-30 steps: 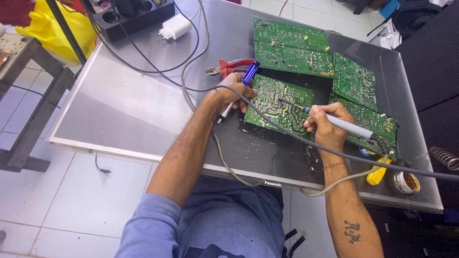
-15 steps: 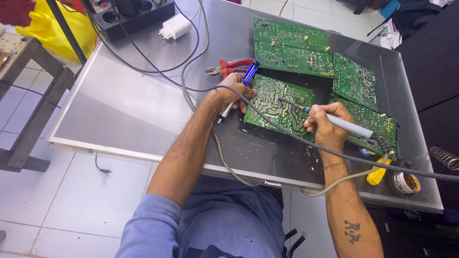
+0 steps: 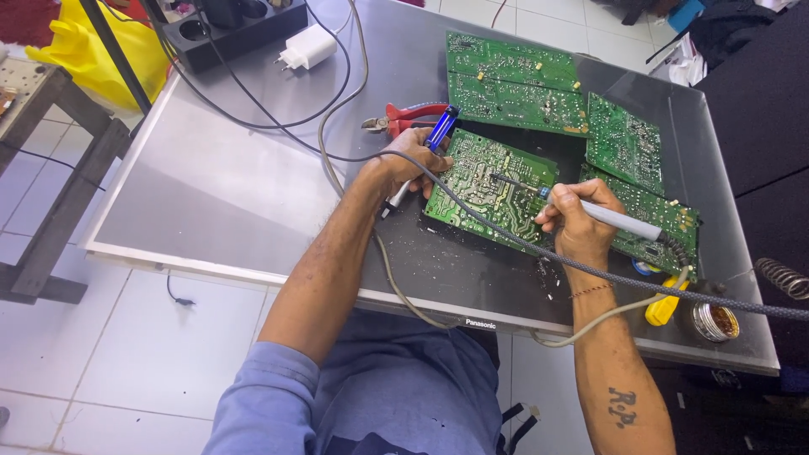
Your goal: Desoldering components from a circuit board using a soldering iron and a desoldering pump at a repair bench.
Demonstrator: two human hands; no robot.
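R hand (image 3: 577, 221) grips soldering iron (image 3: 590, 212) pencil-style, tip on green circuit board (image 3: 489, 190) lying solder-side up at screen centre, L hand (image 3: 409, 160) at 9 o'clock clamps blue desoldering pump (image 3: 425, 152) w/ nozzle board-ward, red cutters (image 3: 404, 118) parked at 11.

1 head-worn camera looks steeply down, close, at the worktop (image 3: 211, 194) ahead.
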